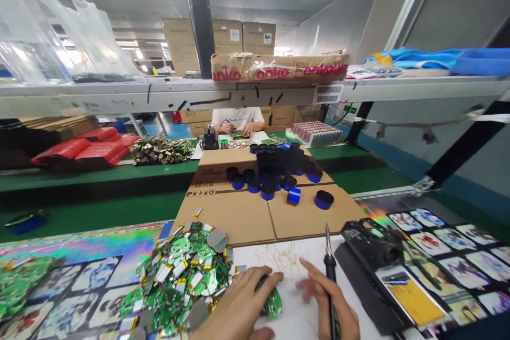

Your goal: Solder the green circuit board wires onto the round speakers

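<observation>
The left hand (247, 297) is closed over a board (274, 303), its fingers bent and close together, a dark part (261, 282) showing between them. Much of the board is covered, so the exact grip underneath cannot be told. The right hand (338, 303) grips the iron (330, 265), tip pointing up and away toward the cardboard; its fingers, partly blurred, reach out toward the left hand, apart from the board.

Both hands are over a white sheet (247, 255), where thin brown strands (281, 256) lie scattered near the far edge. Just left of the sheet, a heap of boards (175, 265) with silver cells and grey discs reaches the cardboard's near left corner. Right of the sheet stands a black box (370, 276), a yellow pad (418, 297) at its near end. Printed sheets (458, 271) cover the worktop's right side, and more green boards (24, 281) lie at its left edge.

Beyond the sheet, the cardboard (235, 220) carries black-and-blue rings (268, 191), crowded toward its far edge, one apart near the right edge. Past that far edge, another person's hands (247, 128) are at a board.
</observation>
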The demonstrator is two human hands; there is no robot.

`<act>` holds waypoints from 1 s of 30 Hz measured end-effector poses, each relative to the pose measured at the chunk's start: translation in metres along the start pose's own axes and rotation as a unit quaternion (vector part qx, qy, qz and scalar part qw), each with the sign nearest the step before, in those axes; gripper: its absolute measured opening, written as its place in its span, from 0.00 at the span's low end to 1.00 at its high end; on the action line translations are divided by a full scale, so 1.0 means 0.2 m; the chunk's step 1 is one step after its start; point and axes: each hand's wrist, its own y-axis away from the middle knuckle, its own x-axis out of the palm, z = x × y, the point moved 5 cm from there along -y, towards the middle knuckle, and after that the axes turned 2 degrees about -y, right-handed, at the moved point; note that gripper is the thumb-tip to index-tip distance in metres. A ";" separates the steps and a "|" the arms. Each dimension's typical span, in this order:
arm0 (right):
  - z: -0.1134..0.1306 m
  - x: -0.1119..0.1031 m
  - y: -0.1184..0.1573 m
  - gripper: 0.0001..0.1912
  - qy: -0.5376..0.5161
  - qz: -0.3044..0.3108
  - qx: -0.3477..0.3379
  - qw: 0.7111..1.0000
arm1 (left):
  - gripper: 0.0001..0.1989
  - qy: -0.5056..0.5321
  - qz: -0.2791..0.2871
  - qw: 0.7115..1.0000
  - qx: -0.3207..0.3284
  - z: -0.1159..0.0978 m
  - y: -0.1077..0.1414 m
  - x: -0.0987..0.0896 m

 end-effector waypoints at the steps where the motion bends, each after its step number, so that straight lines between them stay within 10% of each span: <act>1: 0.02 0.04 -0.08 0.12 0.009 0.021 -0.054 0.998 | 0.50 -0.021 0.003 1.000 -0.001 -0.01 0.00 0.01; 5: -0.04 0.21 -0.46 0.12 0.110 0.034 -0.116 0.987 | 0.40 0.030 -0.037 0.999 0.023 -0.04 0.04 -0.10; 10: -0.25 0.41 -0.80 0.17 0.195 0.072 -0.121 0.971 | 0.33 0.087 -0.184 0.979 0.017 0.10 0.20 -0.47; 18: -0.35 0.48 -0.92 0.14 0.202 0.106 -0.133 0.965 | 0.30 -0.026 -0.393 0.906 -0.152 0.84 0.46 -1.14; 24: -0.14 0.38 -0.71 0.20 0.131 0.041 -0.113 0.984 | 0.19 -0.041 -0.425 0.865 -0.265 1.27 0.48 -1.24; 30: -0.04 0.25 -0.02 0.21 -0.079 0.144 -0.075 0.984 | 0.18 -0.059 -0.436 0.868 -0.232 1.13 0.41 -1.12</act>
